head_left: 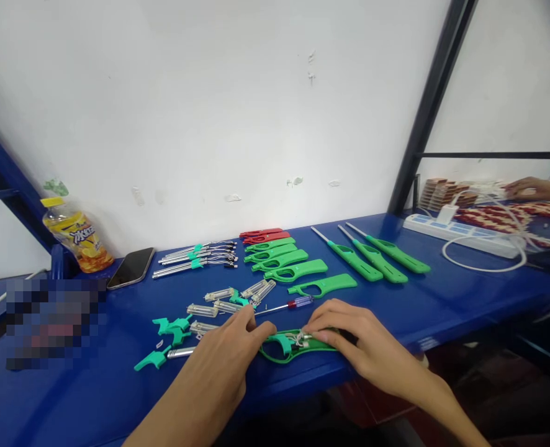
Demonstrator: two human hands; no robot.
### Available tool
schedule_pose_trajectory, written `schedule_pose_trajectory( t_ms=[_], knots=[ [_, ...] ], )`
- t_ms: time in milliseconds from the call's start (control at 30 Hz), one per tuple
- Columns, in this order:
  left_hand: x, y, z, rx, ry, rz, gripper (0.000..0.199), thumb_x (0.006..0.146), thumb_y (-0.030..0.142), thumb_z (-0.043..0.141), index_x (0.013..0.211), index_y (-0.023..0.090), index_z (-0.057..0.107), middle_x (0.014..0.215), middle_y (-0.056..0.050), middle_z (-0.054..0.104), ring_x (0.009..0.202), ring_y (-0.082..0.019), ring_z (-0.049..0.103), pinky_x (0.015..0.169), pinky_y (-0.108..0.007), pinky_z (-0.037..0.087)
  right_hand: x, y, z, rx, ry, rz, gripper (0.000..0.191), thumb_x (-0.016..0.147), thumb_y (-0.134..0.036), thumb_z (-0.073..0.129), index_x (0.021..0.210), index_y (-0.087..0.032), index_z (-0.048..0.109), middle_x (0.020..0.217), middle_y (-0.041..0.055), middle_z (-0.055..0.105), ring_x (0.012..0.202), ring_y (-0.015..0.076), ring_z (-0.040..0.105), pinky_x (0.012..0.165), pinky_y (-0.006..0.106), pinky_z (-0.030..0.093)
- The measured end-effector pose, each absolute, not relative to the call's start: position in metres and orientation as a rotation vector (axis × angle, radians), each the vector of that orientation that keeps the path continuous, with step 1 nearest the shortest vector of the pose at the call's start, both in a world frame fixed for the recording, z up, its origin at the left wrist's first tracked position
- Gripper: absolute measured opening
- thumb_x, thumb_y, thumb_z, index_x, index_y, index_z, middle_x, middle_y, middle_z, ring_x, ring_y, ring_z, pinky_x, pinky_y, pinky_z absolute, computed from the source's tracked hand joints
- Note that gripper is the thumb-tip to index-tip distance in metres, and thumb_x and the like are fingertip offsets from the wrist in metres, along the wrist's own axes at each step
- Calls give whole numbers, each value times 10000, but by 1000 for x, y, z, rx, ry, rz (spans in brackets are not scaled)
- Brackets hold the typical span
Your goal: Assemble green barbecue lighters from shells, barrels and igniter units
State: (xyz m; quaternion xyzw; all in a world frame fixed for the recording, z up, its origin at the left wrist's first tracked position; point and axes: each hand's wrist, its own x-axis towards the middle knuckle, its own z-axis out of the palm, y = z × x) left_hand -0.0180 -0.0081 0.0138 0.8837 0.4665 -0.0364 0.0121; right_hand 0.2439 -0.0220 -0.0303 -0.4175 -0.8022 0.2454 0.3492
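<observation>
A green gas lighter half-shell (313, 349) lies open at the table's front edge, with a teal trigger (283, 343) and white wires (299, 338) inside it. My left hand (231, 347) is closed over its trigger end, thumb and fingers against the shell and a metal lighter tube (180, 352). The grip of that hand is partly hidden. At the handle end, my right hand (356, 338) has its thumb and fingertips pinched at the wires and the shell. A screwdriver (298, 302) with a purple-and-red handle lies just behind both hands.
Clear fuel tanks (203, 310) and loose teal triggers (175, 329) lie left. Behind are metal tubes with wires (182, 267), green shells (298, 270), red shells (265, 236) and three assembled lighters (372, 257). A phone (131, 268), bottle (77, 236) and power strip (461, 234) stand around. Another person's hand (531, 187) shows right.
</observation>
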Motion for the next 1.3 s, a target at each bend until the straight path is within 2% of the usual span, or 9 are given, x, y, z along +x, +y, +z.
schedule_pose_trajectory(
  t_ms=[133,267,367,533,733,900,1033,1133,1300],
  knots=[
    [-18,-9,15,2752,1440,-106,627,916,-66,331,1310,306,647,1080,-66,607,820,-221,664,666,-304,471,245,-26,-30,-1079,-2086,640,257,1124,-293,527,1218,-373,752,1186,-28,722,1128,162,644,1005,276,466],
    [-17,-10,15,2749,1430,-93,640,903,-74,325,1311,301,644,1085,-69,604,814,-225,662,684,-317,490,246,-29,-28,-1091,-2151,629,387,1132,-214,466,1325,-438,716,1237,-21,677,1140,160,627,1007,292,460],
    [-17,-10,15,2754,1432,-99,655,880,-86,315,1296,295,647,1105,-78,605,833,-236,673,683,-327,496,246,-27,-29,-1076,-2164,615,439,1111,-148,467,1305,-437,734,1221,-18,667,1132,159,624,1003,297,460],
    [-17,-10,13,2761,1436,-116,695,848,-101,311,1309,305,636,1113,-82,604,843,-247,685,672,-331,492,246,-27,-31,-1063,-2172,581,456,1103,-131,463,1299,-436,739,1212,-11,661,1127,163,621,989,307,463],
    [-17,-9,12,2763,1444,-118,633,895,-67,307,1281,299,650,1095,-82,595,823,-249,681,660,-334,492,246,-27,-31,-1055,-2183,565,446,1107,-140,453,1290,-424,744,1204,-5,668,1119,171,624,972,317,474],
    [-18,-10,13,2763,1439,-105,618,935,-42,295,1308,305,646,1110,-83,606,787,-231,667,690,-338,521,243,-28,-30,-1089,-2137,592,334,1130,-263,488,1311,-412,726,1180,-18,721,1104,174,650,965,313,499],
    [-17,-10,16,2734,1437,-147,642,939,-44,287,1351,302,638,1168,-94,622,816,-231,685,743,-356,548,251,-25,-30,-1091,-2029,543,244,1110,-398,550,1267,-388,737,1238,-28,748,1188,185,661,1044,316,509],
    [-17,-8,18,2706,1466,-205,616,943,-25,308,1339,307,644,1207,-100,627,830,-252,705,749,-388,566,270,-12,-29,-1155,-1962,282,301,1129,-410,472,1234,-333,744,1266,6,762,1214,207,678,1071,358,534],
    [-17,-8,18,2684,1457,-192,587,943,-17,327,1324,297,646,1274,-106,631,948,-289,729,787,-421,584,299,16,-36,-1293,-2016,125,345,1087,-398,552,1388,-308,694,1430,47,705,1381,296,600,1213,539,432]
  ],
)
